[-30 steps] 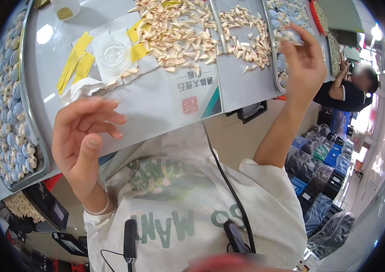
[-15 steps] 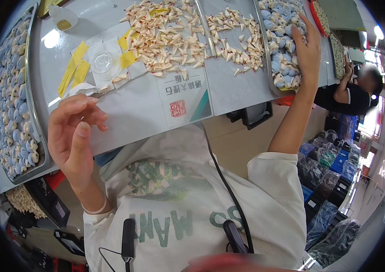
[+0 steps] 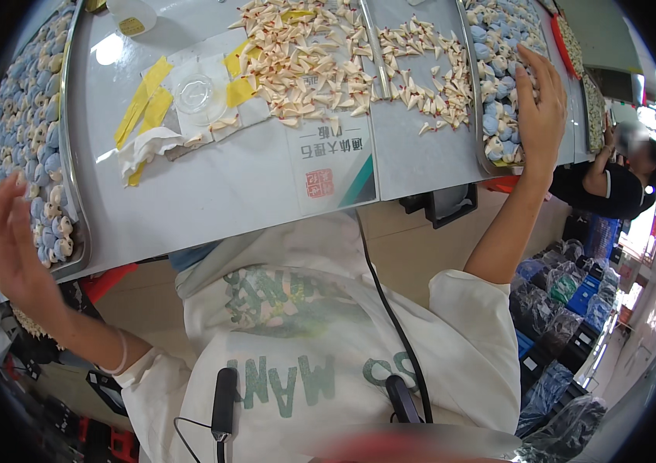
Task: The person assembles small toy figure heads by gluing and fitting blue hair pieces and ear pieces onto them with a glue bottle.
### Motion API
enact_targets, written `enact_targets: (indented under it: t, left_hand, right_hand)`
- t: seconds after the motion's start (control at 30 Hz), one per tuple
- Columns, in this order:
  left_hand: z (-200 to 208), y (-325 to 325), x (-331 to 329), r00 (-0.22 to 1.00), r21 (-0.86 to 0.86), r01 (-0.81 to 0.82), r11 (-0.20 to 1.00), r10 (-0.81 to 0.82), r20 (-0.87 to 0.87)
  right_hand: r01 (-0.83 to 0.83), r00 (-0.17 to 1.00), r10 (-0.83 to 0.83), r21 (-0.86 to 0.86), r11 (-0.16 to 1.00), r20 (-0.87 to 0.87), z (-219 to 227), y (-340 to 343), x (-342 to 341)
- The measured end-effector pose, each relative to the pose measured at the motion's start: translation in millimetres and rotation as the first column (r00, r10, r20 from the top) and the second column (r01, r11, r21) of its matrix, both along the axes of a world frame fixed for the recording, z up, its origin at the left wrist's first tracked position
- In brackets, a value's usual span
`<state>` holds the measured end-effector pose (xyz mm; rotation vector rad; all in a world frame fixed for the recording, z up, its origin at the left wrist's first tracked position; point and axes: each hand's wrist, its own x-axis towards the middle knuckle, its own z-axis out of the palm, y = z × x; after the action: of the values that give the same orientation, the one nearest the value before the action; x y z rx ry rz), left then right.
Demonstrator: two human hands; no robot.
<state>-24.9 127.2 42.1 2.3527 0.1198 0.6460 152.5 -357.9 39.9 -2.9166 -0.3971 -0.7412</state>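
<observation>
My left hand (image 3: 16, 243) is over the near left side of the left metal tray (image 3: 74, 202), with its fingers stretched out and nothing visible in them. That tray holds many small blue and cream rounded pieces (image 3: 51, 163). At the right, my right hand (image 3: 542, 104) rests at the edge of another metal tray (image 3: 490, 163). Its fingers curve over similar blue and cream pieces (image 3: 503, 116), apart, with no held piece visible. Between the trays lies a pile of small cream cone-shaped pieces with red tips (image 3: 308, 73).
A clear round lid (image 3: 195, 94) lies by yellow tape strips (image 3: 142, 108) and crumpled white tissue (image 3: 146, 147). Behind stands a translucent bottle (image 3: 132, 17). A metal strip (image 3: 375, 54) divides the cones. Another person (image 3: 613, 177) is at the far right, beyond wrapped crates (image 3: 555, 316).
My left hand has moved left, from the table's front edge to the left tray. My right hand stays at the right tray. The view has shifted slightly.
</observation>
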Motion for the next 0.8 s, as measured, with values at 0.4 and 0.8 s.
enact_targets:
  t: [0.4,0.8]
  left_hand:
    - [-25,-4,-2,0.93,0.6,-0.005,0.8,0.224,-0.291]
    - [-25,2,7,0.927,0.529,-0.034,0.848,0.224,-0.301]
  right_hand:
    - [-0.001,0.985,0.003,-0.012,1.0,0.172,6,12,4]
    - [-0.402,0.869,0.448,0.23,0.886,-0.208,-7,114,-18]
